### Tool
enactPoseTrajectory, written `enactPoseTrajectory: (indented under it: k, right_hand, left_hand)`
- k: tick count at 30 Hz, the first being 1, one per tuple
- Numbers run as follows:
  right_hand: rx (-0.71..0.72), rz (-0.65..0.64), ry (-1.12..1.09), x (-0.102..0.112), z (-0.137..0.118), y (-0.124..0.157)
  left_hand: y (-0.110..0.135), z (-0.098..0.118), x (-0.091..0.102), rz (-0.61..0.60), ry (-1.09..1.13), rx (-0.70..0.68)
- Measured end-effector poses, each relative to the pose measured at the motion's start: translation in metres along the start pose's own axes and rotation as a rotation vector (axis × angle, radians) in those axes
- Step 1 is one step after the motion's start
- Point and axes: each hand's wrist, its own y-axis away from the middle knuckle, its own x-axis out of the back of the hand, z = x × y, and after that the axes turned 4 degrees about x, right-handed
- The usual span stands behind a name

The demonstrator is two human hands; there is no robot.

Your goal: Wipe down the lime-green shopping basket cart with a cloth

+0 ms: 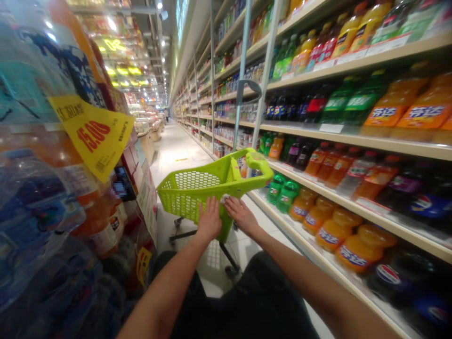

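A lime-green shopping cart (190, 181) with a honeycomb-holed basket stands side-on before me in the aisle. My left hand (209, 219) lies against the near side of its basket, fingers stretched out and apart, with nothing in it. Just to the right, my right hand (243, 215) presses a small white wad (224, 198), like a crumpled tissue, to the cart's side under its fingertips. The cart's handle (261, 165) points to the right, toward the shelves.
Shelves of soda bottles (349, 240) run along the right. Wrapped bottle packs (45, 226) are stacked at the left, with a yellow price sign (93, 134) jutting out. Tiled floor (176, 146) stretches ahead between them, and a distant person (167, 114) stands far down the aisle.
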Motion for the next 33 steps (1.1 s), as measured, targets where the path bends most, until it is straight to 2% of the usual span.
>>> enactPoseTrajectory:
  k: [3,5,7,10,12,15,21,23,26,29,31,33]
  right_hand:
    - [0.058,-0.059,-0.023,-0.015,-0.011,0.013]
    - [0.077,-0.047,-0.036,-0.012,-0.012,0.012]
    - [0.037,0.013,-0.034,0.001,-0.006,0.002]
    - [-0.095,0.13,-0.005,0.026,0.009,-0.02]
    - [-0.145,0.163,0.002,0.037,0.016,-0.034]
    - [-0.146,0.126,0.0,0.037,0.016,-0.042]
    - [-0.041,-0.044,-0.053,0.015,-0.005,-0.026]
    - [-0.038,-0.027,-0.069,0.019,-0.003,-0.026]
    - [-0.149,0.137,-0.06,0.041,0.014,-0.033]
    - [-0.27,0.311,-0.018,0.07,0.044,-0.044]
    - [-0.35,0.363,0.019,0.083,0.065,-0.047]
    - [-0.42,0.33,0.029,0.089,0.079,-0.049]
  left_hand:
    - [0.0,0.0,-0.001,-0.001,-0.011,-0.014]
    - [-0.001,0.0,-0.002,0.0,-0.009,-0.013]
    - [-0.002,0.001,-0.003,-0.002,-0.004,-0.01]
    - [-0.004,0.004,-0.001,-0.005,-0.001,0.007]
    - [-0.006,0.006,0.001,-0.003,0.001,0.021]
    - [-0.007,0.007,0.002,0.001,0.005,0.026]
    - [-0.006,0.003,0.001,0.001,0.007,0.027]
    - [-0.006,0.003,0.001,-0.006,0.012,0.037]
    - [-0.007,0.005,0.003,-0.011,0.019,0.032]
    - [-0.009,0.009,0.008,-0.02,0.025,0.023]
    - [-0.01,0.011,0.011,-0.035,0.03,0.02]
    - [-0.011,0.012,0.015,-0.047,0.038,0.021]
